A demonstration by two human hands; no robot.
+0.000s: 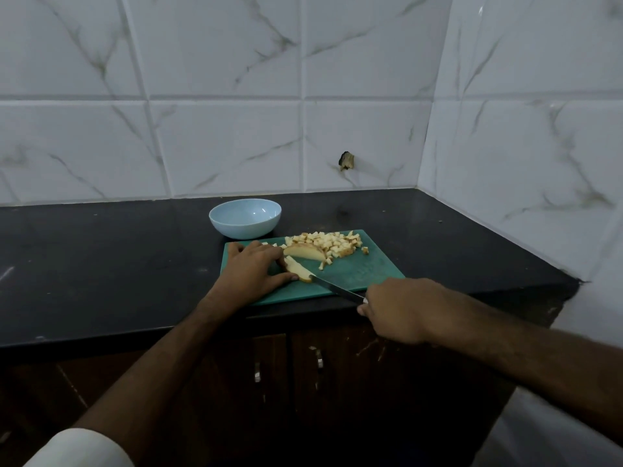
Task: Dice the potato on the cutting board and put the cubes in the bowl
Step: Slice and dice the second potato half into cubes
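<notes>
Right hand (399,310) is sitting nearest, at about 5 o'clock off the board (357,273), fingers curled around the knife (335,289) handle; the handle itself is hidden inside the fist. Blade is running from 4 o'clock toward 10 o'clock, tip touching the near end of the slice (296,269).

Left hand (254,269) is lying palm down on the board's left part, fingers bent over the slice and pinning it, thumb alongside its near edge. Slice is lying flat, long axis running roughly 11 to 5 o'clock, its near end pointing at the blade.

Just beyond it, at 1 o'clock, a larger potato piece (305,252) is resting cut face up, long axis running 9 to 3 o'clock. Whether it is touching the slice cannot be told.

Cubes (332,244) are lying heaped along the board's far edge, butting against the larger piece, with a few strays at 3 o'clock.

Bowl (245,218) is standing upright on the counter (101,264) at 11 o'clock, just beyond the board's far left corner.

Tiled wall (236,129) is standing behind the counter.
</notes>
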